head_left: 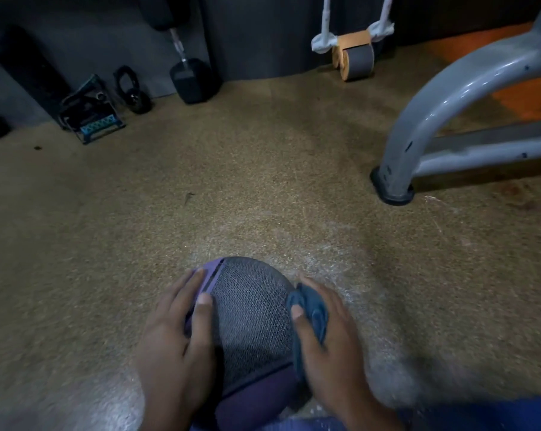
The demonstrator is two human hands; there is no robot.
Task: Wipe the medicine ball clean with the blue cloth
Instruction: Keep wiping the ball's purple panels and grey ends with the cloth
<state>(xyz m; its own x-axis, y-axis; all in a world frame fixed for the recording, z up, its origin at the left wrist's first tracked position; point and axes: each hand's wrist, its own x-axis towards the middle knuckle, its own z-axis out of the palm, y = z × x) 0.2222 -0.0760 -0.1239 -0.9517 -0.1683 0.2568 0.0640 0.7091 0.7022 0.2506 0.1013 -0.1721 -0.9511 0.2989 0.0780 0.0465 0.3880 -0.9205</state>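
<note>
The medicine ball sits on the floor at the bottom centre, grey textured on top with purple panels at its left and near sides. My left hand lies flat on the ball's left side, fingers straight, thumb on the grey panel. My right hand presses the bunched blue cloth against the ball's right side, with the cloth caught between thumb and fingers. The ball's underside and far right are hidden.
Speckled tan gym floor spreads ahead. A grey curved machine frame with a black foot stands at right. A dumbbell, a roller on white handles and small black gear line the far wall.
</note>
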